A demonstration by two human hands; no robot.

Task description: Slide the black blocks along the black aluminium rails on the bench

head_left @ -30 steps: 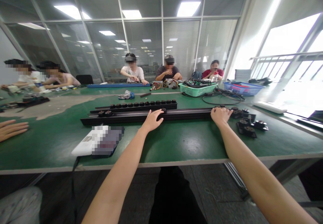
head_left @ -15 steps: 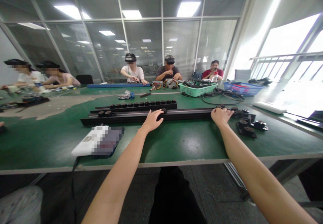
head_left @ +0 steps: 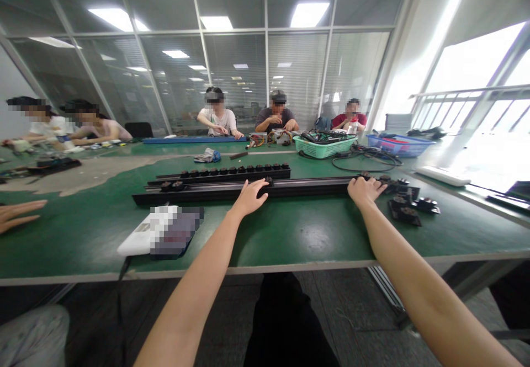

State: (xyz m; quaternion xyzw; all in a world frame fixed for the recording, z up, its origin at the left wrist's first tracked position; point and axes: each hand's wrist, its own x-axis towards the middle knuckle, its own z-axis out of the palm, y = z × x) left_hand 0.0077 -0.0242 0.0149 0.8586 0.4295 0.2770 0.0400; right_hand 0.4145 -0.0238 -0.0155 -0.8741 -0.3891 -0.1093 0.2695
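Observation:
A long black rail (head_left: 308, 189) lies crosswise in front of me. My left hand (head_left: 248, 197) is at its middle, fingers and thumb closed about a small black block (head_left: 270, 181) on the rail. At the rail's right end is my right hand (head_left: 365, 191), its fingers bent down over black parts, and what they grip is hidden. Two more black blocks (head_left: 171, 185) sit on the rail's left part. Behind it lies a second black rail (head_left: 232, 174) with a row of similar blocks. Loose black blocks (head_left: 408, 204) lie right of my right hand.
A white object (head_left: 138, 237) and a dark blurred one (head_left: 178, 240) lie near the table's front edge. Farther back are a green basket (head_left: 325, 147) of cables, a blue basket (head_left: 399, 145) and a grey-blue cloth (head_left: 207, 155). Another person's hand (head_left: 19, 215) reaches in at left; several people sit opposite.
My right hand has shifted slightly to the right at the rail's end. My left hand stays in place. Another person's hand has come into view at the left edge.

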